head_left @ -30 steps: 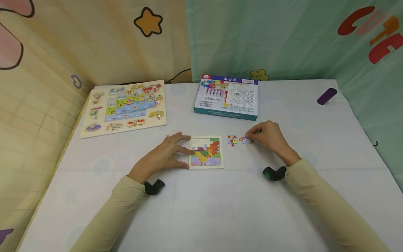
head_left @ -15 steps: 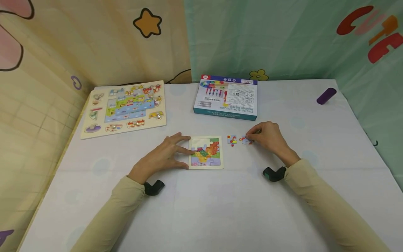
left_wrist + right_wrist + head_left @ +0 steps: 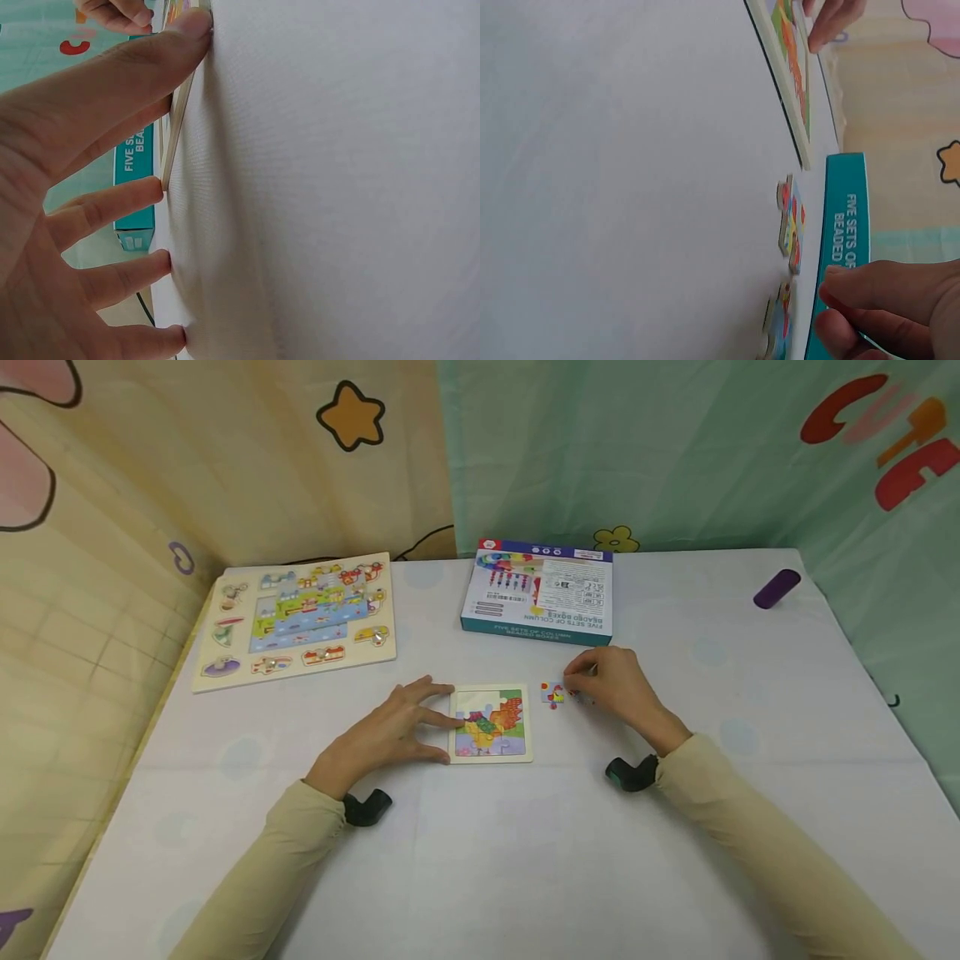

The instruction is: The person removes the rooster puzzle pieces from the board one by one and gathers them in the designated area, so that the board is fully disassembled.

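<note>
A small square jigsaw puzzle (image 3: 491, 758) lies in a pale wooden tray, showing a colourful bird with a bare patch at the upper left. My left hand (image 3: 390, 727) steadies it from the left, fingers spread, thumb at the near corner and fingertips along the left edge. Right of the tray a jigsaw piece (image 3: 552, 693) lies on the cloth. My right hand (image 3: 615, 685) hovers above a second piece (image 3: 780, 326), partly covering it in the head view. Its thumb and index finger are bent towards each other, nothing visible between them.
At the back stands a flat bead-set box (image 3: 537, 593). A large wooden knob puzzle board (image 3: 300, 668) lies at back left, with smaller picture boards on it. A purple cylinder (image 3: 777, 589) rests at far right. Curtains border the white-covered table (image 3: 480, 860).
My right hand has come off the farther jigsaw piece and moved left, towards the piece nearer the tray. My left hand has stayed at the puzzle.
</note>
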Demonstrator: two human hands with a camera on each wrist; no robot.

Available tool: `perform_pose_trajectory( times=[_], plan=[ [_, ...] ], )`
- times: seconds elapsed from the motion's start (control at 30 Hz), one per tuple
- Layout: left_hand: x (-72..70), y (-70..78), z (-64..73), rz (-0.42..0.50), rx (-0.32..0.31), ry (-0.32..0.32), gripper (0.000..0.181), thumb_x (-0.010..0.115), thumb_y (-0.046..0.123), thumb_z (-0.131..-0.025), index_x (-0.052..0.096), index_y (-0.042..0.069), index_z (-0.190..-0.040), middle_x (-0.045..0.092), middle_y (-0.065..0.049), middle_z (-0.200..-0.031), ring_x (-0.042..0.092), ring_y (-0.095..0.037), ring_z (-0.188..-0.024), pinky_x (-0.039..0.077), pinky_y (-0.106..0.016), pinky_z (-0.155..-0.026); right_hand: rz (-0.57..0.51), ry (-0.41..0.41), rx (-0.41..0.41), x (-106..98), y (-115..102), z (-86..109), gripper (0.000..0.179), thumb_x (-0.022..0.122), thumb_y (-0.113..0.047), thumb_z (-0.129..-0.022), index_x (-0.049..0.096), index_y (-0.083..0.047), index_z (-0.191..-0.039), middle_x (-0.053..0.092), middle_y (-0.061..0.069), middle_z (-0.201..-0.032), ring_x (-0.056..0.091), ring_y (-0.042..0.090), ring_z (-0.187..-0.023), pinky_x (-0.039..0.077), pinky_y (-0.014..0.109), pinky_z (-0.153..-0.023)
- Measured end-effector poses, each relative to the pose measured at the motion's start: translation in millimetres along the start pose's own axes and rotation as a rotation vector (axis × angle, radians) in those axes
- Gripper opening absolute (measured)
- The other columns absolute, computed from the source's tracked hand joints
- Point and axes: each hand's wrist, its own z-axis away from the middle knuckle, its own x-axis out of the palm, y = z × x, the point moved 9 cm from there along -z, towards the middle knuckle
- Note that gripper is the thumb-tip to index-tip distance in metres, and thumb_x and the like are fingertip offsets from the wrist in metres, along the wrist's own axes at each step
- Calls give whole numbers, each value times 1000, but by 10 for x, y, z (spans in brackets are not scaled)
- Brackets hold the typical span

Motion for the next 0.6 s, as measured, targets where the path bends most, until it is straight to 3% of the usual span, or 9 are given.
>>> perform_pose_trajectory(
  times=[0.4,0.6],
  plan=[
    [3,-1,-1,-9,-4,-4,53,88,34,-71,73,18,-120,46,-11,-148,23,-39,-145,15,-68,-112,-3,-80,-86,449,-506,-99,18,71,-14,-89,73,-1,-101,62,9,-84,54,21,-76,45,29,-64],
    [8,-8,-1,-13,-5,-13,53,87,35,-72,73,18,-120,46,-11,-148,22,-39,-145,16,-68,-111,29,-114,-74,593,-618,-139,21,71,-17,-89,71,0,-102,58,7,-75,51,18,-68,40,26,-58]
  ],
)
